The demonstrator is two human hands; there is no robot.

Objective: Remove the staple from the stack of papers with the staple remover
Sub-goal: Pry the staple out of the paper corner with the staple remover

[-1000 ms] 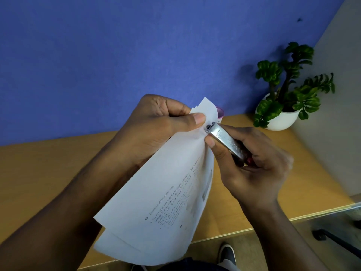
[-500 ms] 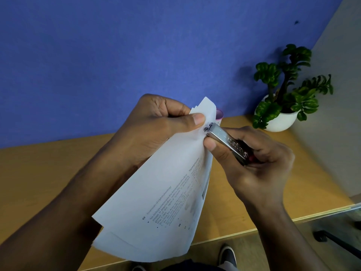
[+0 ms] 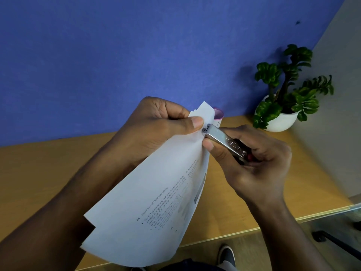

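Observation:
A stack of white printed papers (image 3: 156,202) hangs in the air above the desk. My left hand (image 3: 156,126) pinches its top corner between thumb and curled fingers. In my right hand (image 3: 252,161) is a silver metal staple remover (image 3: 224,140), gripped by the fingers with the thumb under its front. The tool's jaw touches the paper corner right beside my left thumb. The staple itself is too small to make out under the jaw.
The wooden desk (image 3: 39,169) lies below, its front edge at lower right. A potted green plant in a white bowl (image 3: 281,120) stands at the back right. A small pink-rimmed cup (image 3: 218,115) peeks out behind the paper. A blue wall rises behind.
The staple remover's rear end has dipped slightly while its jaw stays at the paper corner. My left hand and the papers have barely moved.

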